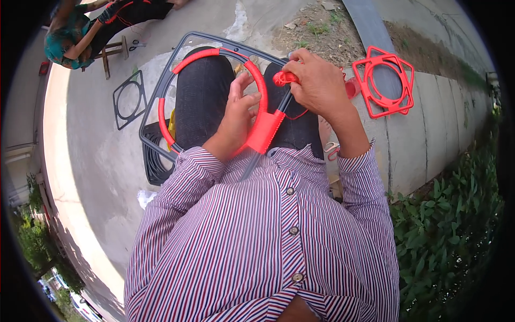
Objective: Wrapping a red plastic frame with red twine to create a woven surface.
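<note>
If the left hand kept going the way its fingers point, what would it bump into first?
The left hand points up and away over the lap, its fingers already at the red-wrapped ring. Beyond that, probably the grey square frame; depth is unclear.

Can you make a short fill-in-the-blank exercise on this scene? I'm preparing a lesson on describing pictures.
1. The left hand holds a frame partly wrapped in ____ cord.
2. The right hand grips a red ____ of cord.
3. The finished red frames lie on the person's ____ side.

Missing words: red; bundle; right
</note>
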`<state>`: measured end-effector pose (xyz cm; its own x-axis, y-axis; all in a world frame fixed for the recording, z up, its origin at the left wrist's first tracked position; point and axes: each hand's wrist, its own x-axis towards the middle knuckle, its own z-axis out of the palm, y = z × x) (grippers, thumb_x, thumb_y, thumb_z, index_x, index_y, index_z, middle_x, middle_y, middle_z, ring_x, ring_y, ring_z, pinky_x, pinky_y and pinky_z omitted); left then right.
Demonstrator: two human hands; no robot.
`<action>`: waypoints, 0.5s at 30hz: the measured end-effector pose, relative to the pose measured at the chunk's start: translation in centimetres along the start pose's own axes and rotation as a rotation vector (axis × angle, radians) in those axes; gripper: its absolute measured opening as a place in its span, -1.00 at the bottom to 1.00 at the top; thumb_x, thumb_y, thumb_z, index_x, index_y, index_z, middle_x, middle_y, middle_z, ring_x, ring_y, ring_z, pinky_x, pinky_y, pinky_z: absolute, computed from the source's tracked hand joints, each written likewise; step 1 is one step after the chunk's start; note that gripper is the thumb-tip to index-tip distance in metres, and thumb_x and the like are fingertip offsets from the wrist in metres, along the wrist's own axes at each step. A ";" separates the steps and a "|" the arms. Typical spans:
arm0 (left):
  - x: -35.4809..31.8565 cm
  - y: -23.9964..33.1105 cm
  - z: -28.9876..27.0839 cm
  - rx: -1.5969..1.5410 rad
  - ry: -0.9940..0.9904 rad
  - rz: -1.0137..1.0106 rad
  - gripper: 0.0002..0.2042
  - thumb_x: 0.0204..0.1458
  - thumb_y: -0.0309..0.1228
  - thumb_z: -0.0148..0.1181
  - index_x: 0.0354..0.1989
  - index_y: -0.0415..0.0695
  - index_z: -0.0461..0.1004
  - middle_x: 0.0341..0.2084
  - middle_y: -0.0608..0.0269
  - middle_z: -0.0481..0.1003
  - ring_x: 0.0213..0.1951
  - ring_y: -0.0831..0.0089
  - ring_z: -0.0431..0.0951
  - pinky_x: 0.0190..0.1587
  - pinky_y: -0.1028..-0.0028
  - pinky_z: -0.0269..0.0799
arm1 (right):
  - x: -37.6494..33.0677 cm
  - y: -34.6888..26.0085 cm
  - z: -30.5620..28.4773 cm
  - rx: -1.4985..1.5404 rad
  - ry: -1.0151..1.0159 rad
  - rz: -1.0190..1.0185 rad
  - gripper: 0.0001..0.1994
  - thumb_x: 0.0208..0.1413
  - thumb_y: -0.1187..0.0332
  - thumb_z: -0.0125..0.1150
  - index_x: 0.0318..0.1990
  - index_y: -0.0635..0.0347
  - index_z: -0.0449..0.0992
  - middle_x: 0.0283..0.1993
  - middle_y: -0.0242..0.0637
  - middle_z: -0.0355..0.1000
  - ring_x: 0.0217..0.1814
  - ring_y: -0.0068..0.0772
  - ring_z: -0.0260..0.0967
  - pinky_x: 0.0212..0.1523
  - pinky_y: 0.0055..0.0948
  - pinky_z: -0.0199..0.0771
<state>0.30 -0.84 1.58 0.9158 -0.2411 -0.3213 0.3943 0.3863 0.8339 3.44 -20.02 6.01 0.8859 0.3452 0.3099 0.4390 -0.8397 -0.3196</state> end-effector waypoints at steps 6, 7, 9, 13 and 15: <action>0.6 -0.2 0.0 -0.150 -0.220 -0.019 -0.24 -0.02 -0.34 0.09 0.38 -0.15 -0.12 0.10 0.12 0.33 -0.01 0.35 0.41 0.07 0.39 0.31 | -1.1 0.6 2.6 0.179 0.180 -0.080 -0.66 -0.12 0.42 0.29 -0.10 0.15 0.50 -0.06 -0.27 0.43 -0.06 -0.24 0.42 -0.08 -0.31 0.45; 0.7 0.0 0.0 -0.161 -0.212 -0.015 -0.24 -0.02 -0.34 0.09 0.38 -0.15 -0.12 0.10 0.12 0.33 -0.01 0.35 0.41 0.07 0.39 0.31 | -1.8 0.7 2.1 0.428 0.436 0.083 -0.67 -0.13 0.41 0.32 -0.12 0.16 0.50 -0.10 -0.26 0.43 -0.11 -0.29 0.44 -0.08 -0.28 0.47; 0.5 0.4 -0.2 -0.184 -0.255 -0.143 -0.32 0.01 -0.29 0.06 0.32 -0.21 -0.02 0.09 0.02 0.34 -0.09 0.34 0.46 0.03 0.39 0.35 | -4.2 1.6 1.8 0.654 0.553 0.215 -0.63 -0.12 0.42 0.37 -0.08 0.19 0.50 -0.09 -0.25 0.42 -0.18 -0.39 0.45 -0.11 -0.38 0.48; 1.4 0.6 -0.3 -0.227 -0.262 -0.218 -0.42 0.04 -0.23 0.04 0.20 -0.27 0.14 0.00 -0.05 0.42 -0.14 0.31 0.49 0.00 0.39 0.39 | -7.3 2.7 2.3 0.686 0.336 0.493 -0.60 -0.09 0.33 0.38 -0.06 0.21 0.50 -0.09 -0.30 0.43 -0.21 -0.42 0.45 -0.18 -0.43 0.48; 1.3 0.7 0.1 -0.216 -0.259 -0.261 -0.48 0.07 -0.17 0.01 0.10 -0.33 0.25 -0.12 -0.08 0.48 -0.16 0.30 0.51 -0.02 0.39 0.42 | -7.0 0.7 2.5 0.501 0.073 0.369 -0.60 -0.13 0.27 0.40 -0.11 0.25 0.52 -0.15 -0.28 0.45 -0.19 -0.39 0.45 -0.18 -0.45 0.45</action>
<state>1.76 -0.93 1.79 0.7445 -0.5605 -0.3626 0.6423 0.4535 0.6179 -2.03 -21.96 1.34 0.9878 0.0255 0.1537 0.1387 -0.5933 -0.7930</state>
